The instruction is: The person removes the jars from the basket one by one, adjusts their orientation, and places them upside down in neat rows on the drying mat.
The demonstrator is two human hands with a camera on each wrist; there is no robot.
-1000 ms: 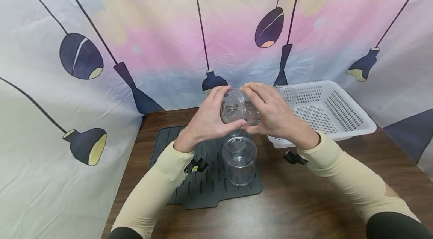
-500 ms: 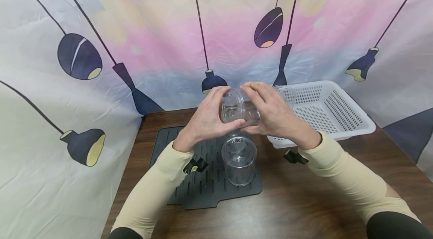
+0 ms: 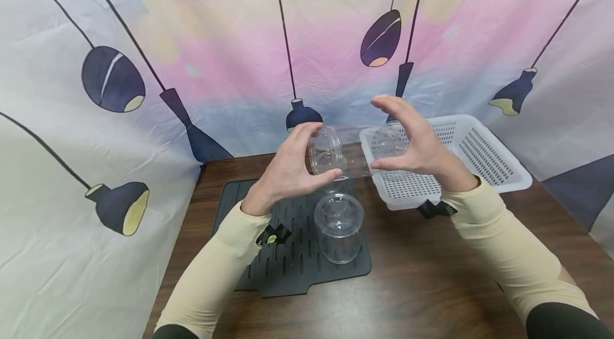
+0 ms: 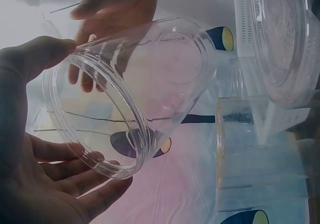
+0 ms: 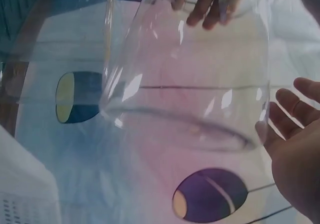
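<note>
A clear jar (image 3: 355, 153) with a ribbed round lid or rim (image 4: 122, 170) lies on its side in the air above the back of the table. My left hand (image 3: 289, 167) grips it at the ribbed end, thumb on one side and fingers on the other. Around the jar's smooth base end, my right hand (image 3: 421, 144) is spread wide, thumb and fingers apart. The right wrist view has those fingers beside the jar's wall; whether a fingertip touches it, I cannot tell. A second clear lidded jar (image 3: 339, 240) stands upright on the dark ribbed mat (image 3: 283, 267).
To the right, a white perforated basket (image 3: 484, 155) sits near the back of the brown wooden table (image 3: 408, 285). Another clear container (image 4: 260, 156) appears in the left wrist view, mostly hidden from above. A printed cloth (image 3: 230, 56) hangs close behind the table.
My right hand has let go of the jar's middle and moved right and slightly up, its fingers spreading. My left hand keeps its grip and has barely shifted.
</note>
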